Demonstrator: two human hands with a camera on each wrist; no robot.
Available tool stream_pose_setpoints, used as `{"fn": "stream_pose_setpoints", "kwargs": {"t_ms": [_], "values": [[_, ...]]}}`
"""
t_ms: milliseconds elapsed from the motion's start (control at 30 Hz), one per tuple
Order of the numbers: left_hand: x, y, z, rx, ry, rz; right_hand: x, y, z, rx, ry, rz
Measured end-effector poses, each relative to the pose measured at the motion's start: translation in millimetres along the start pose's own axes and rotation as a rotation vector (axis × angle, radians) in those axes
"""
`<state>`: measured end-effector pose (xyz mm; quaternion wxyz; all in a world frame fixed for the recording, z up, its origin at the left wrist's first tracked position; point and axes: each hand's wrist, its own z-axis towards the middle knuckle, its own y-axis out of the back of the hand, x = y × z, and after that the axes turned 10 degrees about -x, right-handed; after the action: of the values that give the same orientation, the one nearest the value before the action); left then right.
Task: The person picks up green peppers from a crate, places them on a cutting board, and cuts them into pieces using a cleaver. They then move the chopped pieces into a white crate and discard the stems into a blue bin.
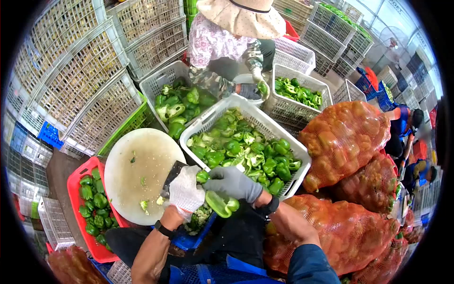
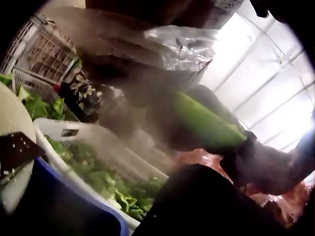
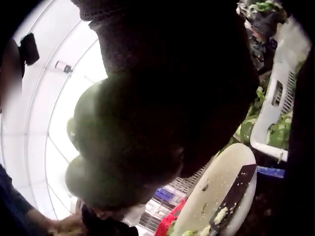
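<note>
The right hand point(image 1: 235, 183), in a grey glove, grasps a cut pepper point(image 1: 219, 204), a hollowed half with its inner face exposed. The cut pepper is located below the gloved fingers, above the right edge of the blue bin point(image 1: 189, 242), between the round board point(image 1: 142, 165) and the near edge of the white crate point(image 1: 268, 121). The left hand point(image 1: 187, 189), in a white glove, is positioned at the right edge of the round board; its grip cannot be determined, as the glove covers the fingers and the left wrist view is dark and blurred. A small green piece point(image 1: 202, 177) is located between the two hands; which one supports it cannot be determined.

A broad dark knife point(image 3: 235, 192) lies on the round board near its edge. Seeds and scraps are scattered on the board surface. The white crate contains cut peppers. The red crate point(image 1: 75, 201), at the left edge of the round board, contains whole peppers. Mesh sacks point(image 1: 347, 137) are stacked beyond the right edge of the white crate. A second person point(image 1: 220, 45) sits beyond its far edge.
</note>
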<state>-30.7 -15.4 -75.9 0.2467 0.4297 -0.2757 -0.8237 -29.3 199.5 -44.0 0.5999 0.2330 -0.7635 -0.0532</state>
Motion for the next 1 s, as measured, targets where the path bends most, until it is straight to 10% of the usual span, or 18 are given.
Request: {"fn": "stream_pose_setpoints", "kwargs": {"t_ms": [667,767,1000], "values": [[-6,-16,-15,-0.055,0.262,-0.227,-26,2,-11,-0.054,-0.101,0.176],[-6,-8,-7,0.153,1.019,-0.824,-37,20,-9,-0.058,-0.24,0.459],[7,-32,-17,0.04,1.237,-1.044,-66,31,7,-0.201,-0.393,0.814]]}}
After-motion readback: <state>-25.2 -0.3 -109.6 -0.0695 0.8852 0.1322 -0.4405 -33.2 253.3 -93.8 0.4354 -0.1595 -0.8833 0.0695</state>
